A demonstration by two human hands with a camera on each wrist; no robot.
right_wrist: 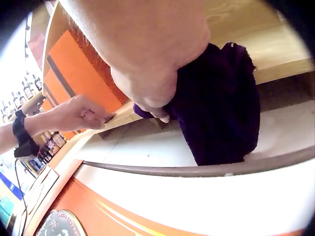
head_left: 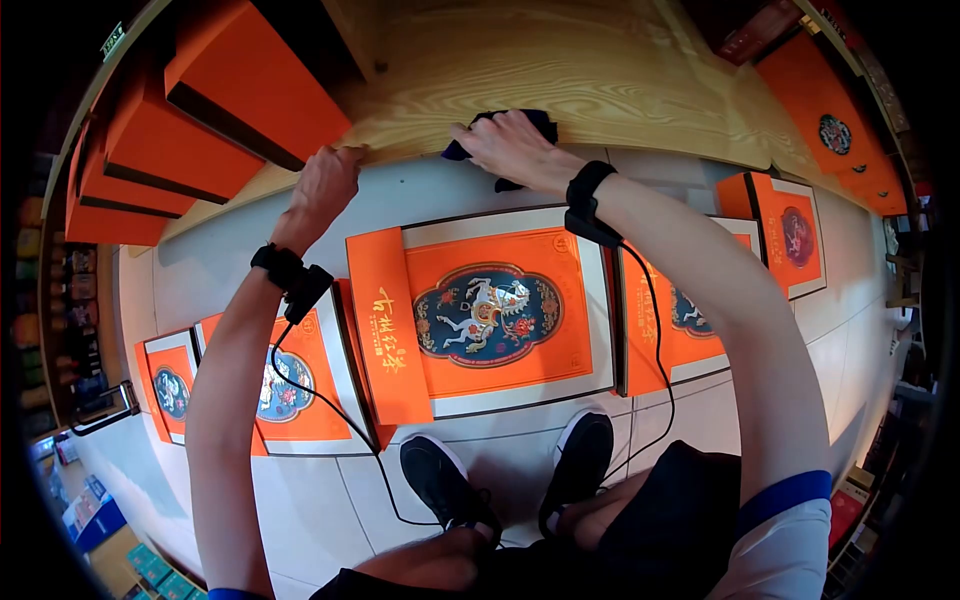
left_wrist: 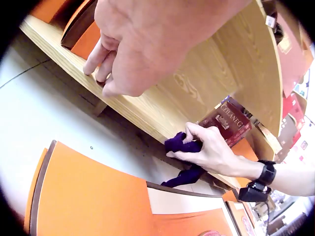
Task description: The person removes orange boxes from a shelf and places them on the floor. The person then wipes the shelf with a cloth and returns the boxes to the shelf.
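Note:
A dark purple cloth (right_wrist: 216,108) is gripped by my right hand (head_left: 515,150) at the front edge of the wooden shelf (head_left: 600,90). Part of it hangs below the edge, and in the left wrist view thumb and fingers (left_wrist: 184,155) pinch its upper part. Some right fingers are hidden by the hand in the right wrist view. My left hand (head_left: 325,190) rests its fingertips on the same shelf edge, beside an upright orange box (head_left: 250,80), and holds nothing.
Orange gift boxes with horse pictures stand on the tiled floor, a large one (head_left: 490,310) between the shelf and the feet. More orange boxes (head_left: 160,150) stand at the shelf's left, others (head_left: 830,130) at the right. A dark red box (left_wrist: 226,120) lies beyond the right hand.

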